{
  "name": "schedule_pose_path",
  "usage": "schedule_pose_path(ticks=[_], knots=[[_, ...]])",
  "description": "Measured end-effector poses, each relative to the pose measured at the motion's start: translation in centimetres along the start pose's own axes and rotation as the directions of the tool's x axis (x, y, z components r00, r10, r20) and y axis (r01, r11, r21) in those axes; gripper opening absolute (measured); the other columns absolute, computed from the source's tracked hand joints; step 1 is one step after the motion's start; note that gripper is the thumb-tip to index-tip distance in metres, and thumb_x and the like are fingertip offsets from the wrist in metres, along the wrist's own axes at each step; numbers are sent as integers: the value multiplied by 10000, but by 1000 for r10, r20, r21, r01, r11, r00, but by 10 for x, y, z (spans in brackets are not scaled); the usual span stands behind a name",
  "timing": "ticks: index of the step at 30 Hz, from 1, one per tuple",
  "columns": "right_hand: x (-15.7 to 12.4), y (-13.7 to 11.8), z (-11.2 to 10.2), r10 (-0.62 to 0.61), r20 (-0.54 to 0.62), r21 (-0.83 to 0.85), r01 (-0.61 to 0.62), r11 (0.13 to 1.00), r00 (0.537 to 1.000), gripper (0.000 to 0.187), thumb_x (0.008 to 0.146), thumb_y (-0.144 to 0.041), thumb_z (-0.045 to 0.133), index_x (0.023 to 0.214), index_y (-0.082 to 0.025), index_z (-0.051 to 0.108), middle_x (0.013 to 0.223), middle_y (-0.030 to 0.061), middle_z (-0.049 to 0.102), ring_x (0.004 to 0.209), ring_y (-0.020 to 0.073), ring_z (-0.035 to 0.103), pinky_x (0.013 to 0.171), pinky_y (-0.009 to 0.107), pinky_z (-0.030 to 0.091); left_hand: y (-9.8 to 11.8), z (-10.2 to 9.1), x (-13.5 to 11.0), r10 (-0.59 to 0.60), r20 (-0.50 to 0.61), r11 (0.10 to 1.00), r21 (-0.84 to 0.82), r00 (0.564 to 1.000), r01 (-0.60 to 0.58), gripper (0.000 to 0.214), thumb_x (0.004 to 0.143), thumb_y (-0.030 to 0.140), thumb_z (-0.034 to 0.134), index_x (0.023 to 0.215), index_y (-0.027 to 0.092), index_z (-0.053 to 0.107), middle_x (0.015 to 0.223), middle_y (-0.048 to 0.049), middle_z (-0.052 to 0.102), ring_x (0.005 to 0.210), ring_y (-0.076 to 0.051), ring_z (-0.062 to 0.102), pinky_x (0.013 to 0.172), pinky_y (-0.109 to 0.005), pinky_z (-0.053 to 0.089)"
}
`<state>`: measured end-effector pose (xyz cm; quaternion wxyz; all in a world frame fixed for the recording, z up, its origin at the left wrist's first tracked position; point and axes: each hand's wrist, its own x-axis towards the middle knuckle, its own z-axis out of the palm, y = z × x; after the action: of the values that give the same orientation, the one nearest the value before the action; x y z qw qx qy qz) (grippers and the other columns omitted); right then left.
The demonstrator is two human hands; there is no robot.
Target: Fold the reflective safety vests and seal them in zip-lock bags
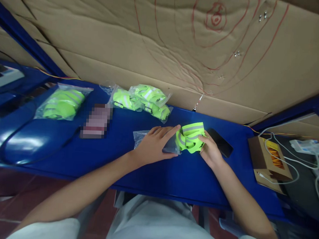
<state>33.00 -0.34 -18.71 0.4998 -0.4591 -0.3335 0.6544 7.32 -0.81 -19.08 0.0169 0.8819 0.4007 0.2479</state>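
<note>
Near the middle of the blue table, my right hand (212,151) grips a folded bundle of neon yellow-green reflective straps (192,129) with grey bands. My left hand (152,145) is on a clear plastic bag (172,145), thumb and fingers at either side of its right end. The near edge of the bundle meets that end of the bag; whether any of it is inside, I cannot tell. Just beyond my right hand lies a black phone-like slab (220,142), partly covered by the hand.
Bagged neon bundles lie at the back (149,98) and at the left (63,104) of the blue table (173,179). Between them is a blurred-out pinkish item (96,121). An open cardboard box (262,161) and white cables (296,162) sit right. A cardboard wall (112,37) rises behind.
</note>
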Motion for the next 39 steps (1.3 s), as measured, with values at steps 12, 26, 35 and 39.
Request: schedule_pose_path(ticks=[12,26,35,39], knots=[[-12,-7,10,-32,30,-90,35,995,999,625,718,-339,899,1254,-321,579,1087,-6,737,926,217,708,714,300,577,6,-1,1,4,-67,999,33,998,-2,1048,858,644,754,1642,177,238,1455,-168,609,1265,-347,626,1143,-490,413],[-16,-9,7,27,223,-435,75,897,974,718,752,-386,909,1325,-305,484,1186,25,698,1052,224,704,876,348,588,8,3,-6,-22,135,995,104,991,8,1184,841,651,772,1672,144,98,1318,-176,670,1142,-339,683,965,-425,506],[-20,-19,2,13,417,-580,255,774,909,500,800,-398,884,1237,-265,680,1161,25,728,1003,206,691,823,292,560,15,-1,-5,-1,299,997,-68,954,22,1390,706,683,866,1675,193,-1,1417,-204,623,1249,-364,652,1044,-443,487],[-27,-28,3,94,487,-579,241,778,868,421,822,-395,863,1195,-263,720,1144,24,747,988,215,704,828,307,573,20,-10,-4,7,361,957,-274,932,99,1433,674,667,896,1680,244,-33,1461,-188,617,1265,-342,664,1042,-423,494]])
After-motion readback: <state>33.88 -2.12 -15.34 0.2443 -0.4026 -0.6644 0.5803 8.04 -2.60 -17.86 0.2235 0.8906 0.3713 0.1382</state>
